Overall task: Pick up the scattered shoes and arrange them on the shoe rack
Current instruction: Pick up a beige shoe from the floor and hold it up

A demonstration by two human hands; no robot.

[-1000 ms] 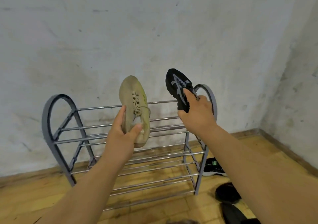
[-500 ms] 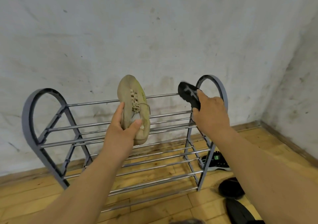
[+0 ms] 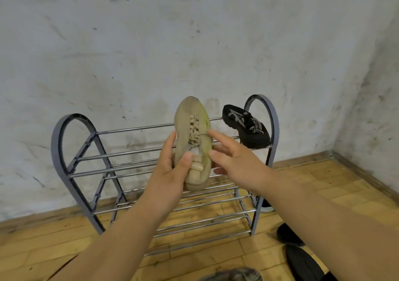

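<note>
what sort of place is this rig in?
Probably a bare corner of a home, maybe an entryway: a metal shoe rack against a scuffed white wall, a parquet floor with dark shoes lying beside the rack. The left hand holds a beige sneaker.

This looks like a plain corner of a home where footwear is kept: a grey tiered metal shoe rack stands against a scuffed, stained whitewashed wall. The wall meets a worn wooden parquet floor along a wooden skirting board. Everyday shoes are all around, with a beige sneaker in front of the rack, a black shoe on its top rails and dark shoes lying on the floor beside it.
</note>
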